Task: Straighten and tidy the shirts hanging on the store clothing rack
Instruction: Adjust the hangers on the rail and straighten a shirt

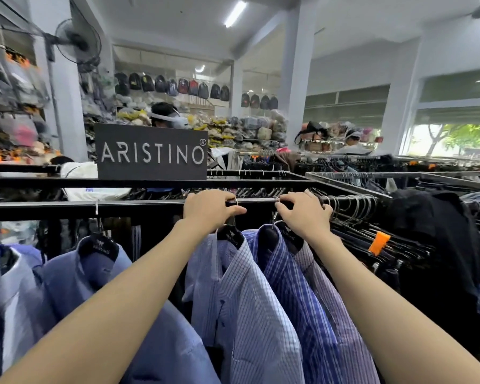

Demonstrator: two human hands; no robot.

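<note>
Two hands are reaching up to the black rail (122, 207), one rail across the front. Left hand (209, 209) is curling over the rail, thumb and fingers pinching a metal hook (234, 202) near the rail's middle. Right hand (305, 213) is sitting just right of it, fingertips pinching a second hook (278, 200) at the rail's top edge.

Five shirts are hanging in view below the rail: two plain blue ones (75, 275) toward the left end, a pale checked shirt (241, 300) directly under the left hand, a blue striped shirt (297, 295) and a purplish checked shirt (341, 314) under the right hand. A bunch of bare hangers (352, 207) is crowding the rail's right end, touching the right hand's far side; one orange tag (378, 242) is hanging below them. One Aristino sign (151, 152) is standing on the rack behind.
</note>
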